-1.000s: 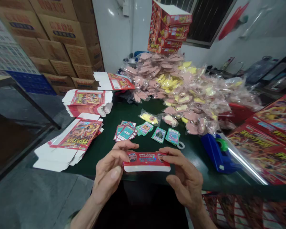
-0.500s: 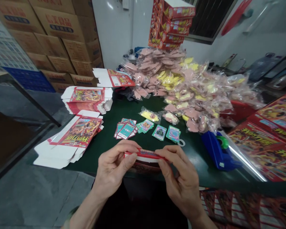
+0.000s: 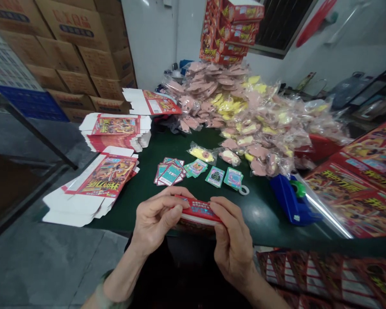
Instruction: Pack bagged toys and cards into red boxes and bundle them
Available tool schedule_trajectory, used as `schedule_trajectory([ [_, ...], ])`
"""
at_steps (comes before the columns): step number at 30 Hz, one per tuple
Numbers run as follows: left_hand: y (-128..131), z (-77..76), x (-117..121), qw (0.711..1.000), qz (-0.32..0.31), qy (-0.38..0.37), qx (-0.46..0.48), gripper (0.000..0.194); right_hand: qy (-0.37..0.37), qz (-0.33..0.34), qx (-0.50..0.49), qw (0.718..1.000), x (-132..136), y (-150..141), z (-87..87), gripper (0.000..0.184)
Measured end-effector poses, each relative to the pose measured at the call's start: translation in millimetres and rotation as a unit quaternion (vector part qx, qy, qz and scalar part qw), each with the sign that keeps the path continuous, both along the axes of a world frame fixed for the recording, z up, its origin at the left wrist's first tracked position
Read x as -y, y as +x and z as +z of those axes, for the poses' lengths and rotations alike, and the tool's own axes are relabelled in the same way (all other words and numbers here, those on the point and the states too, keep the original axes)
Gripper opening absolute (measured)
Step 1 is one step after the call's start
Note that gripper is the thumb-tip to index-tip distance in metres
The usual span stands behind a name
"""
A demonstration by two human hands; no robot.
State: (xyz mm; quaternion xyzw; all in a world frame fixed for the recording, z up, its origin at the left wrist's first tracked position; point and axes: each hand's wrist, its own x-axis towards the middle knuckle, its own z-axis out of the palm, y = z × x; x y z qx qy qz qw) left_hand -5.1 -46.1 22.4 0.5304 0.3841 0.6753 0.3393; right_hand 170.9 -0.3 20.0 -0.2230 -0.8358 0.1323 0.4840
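Note:
My left hand (image 3: pixel 156 219) and my right hand (image 3: pixel 231 236) both pinch a small red printed cardboard box (image 3: pixel 197 210) above the table's near edge. The box is tilted, its top face turned away from me, and my fingers hide its ends. Just beyond my left hand lies a fanned pile of teal and red printed cards (image 3: pixel 169 174). Several loose cards (image 3: pixel 215 176) lie beyond the box, with a bagged yellow toy (image 3: pixel 202 154) behind them.
Flat printed box blanks (image 3: pixel 101 184) lie stacked at the dark green table's (image 3: pixel 257 219) left. A blue tape dispenser (image 3: pixel 291 199) and red printed boxes (image 3: pixel 366 180) are at the right. A heap of bagged pink and yellow toys (image 3: pixel 238 116) fills the back, near stacked cardboard cartons (image 3: pixel 73 56).
The box has turned from showing its printed face flat toward me to a tilted, folded-over position. Both hands have rotated inward around it, and the view has shifted slightly.

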Motion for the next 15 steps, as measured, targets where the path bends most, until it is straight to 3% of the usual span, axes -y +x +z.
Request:
schedule_trajectory([
  [6,6.3,-10.7,-1.9,0.999,0.003,0.044,0.003,0.012,0.02,0.008,-0.059,0.998,-4.9,-9.8,-10.8,0.043],
  [7,7.4,-12.9,-2.5,0.999,0.008,0.048,-0.005,0.02,0.021,0.016,-0.066,0.997,-5.9,-10.4,-12.6,0.043],
  [10,9.2,-19.9,-3.6,0.995,0.061,0.031,-0.066,0.05,0.014,0.035,-0.078,0.996,-6.1,-11.4,-17.7,0.043],
  [15,10.1,-29.4,-5.7,0.978,0.149,0.016,-0.144,0.053,0.025,0.019,-0.105,0.994,-5.2,-17.6,-25.6,0.045],
])
